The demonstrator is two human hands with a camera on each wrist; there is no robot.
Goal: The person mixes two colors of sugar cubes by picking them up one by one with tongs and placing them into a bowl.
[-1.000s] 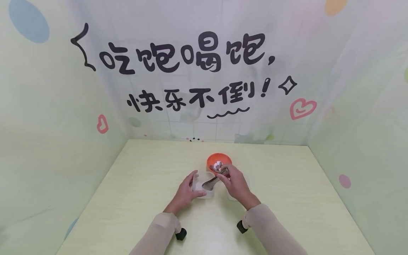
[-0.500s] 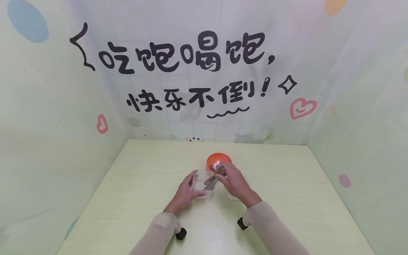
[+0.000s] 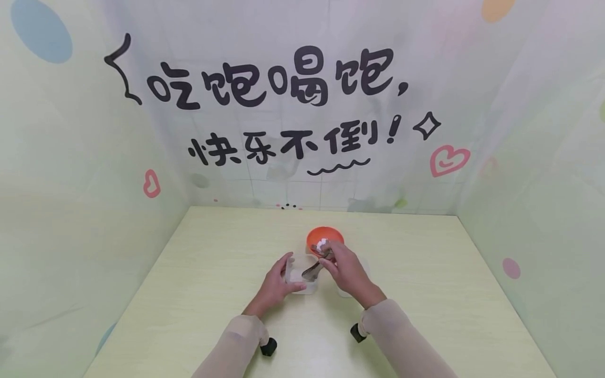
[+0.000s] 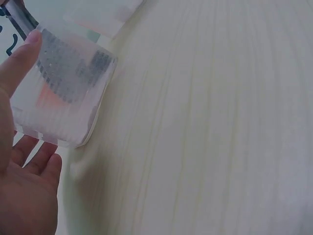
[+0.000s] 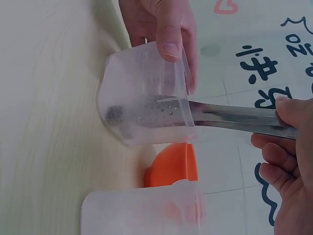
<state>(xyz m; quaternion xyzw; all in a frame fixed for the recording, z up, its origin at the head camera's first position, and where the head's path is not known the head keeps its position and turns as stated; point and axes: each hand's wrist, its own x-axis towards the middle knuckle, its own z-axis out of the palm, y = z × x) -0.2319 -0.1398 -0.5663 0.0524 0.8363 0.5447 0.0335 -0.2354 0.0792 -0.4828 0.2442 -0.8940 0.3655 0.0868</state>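
My left hand [image 3: 276, 281] grips a clear plastic box [image 3: 304, 287], thumb on its near side and fingers on its far side. The box stands upright on the table. My right hand [image 3: 348, 270] holds metal tongs [image 3: 312, 272] that slant down into this box. In the right wrist view the perforated tong ends show through the box [image 5: 142, 73], with a dark patch at the tips; whether they pinch anything I cannot tell. Just behind is an orange bowl [image 3: 325, 232] with white pieces [image 3: 322, 244] in it, partly covered by my right hand.
A second clear box [image 5: 139, 210] stands to the right, mostly under my right hand in the head view. The pale wooden table [image 3: 212, 247] ends at printed fabric walls [image 3: 236, 189] at the back and sides.
Inside the box, the tongs' arms stood spread half a second ago and are closer together now. My left hand and the box have stayed in place.
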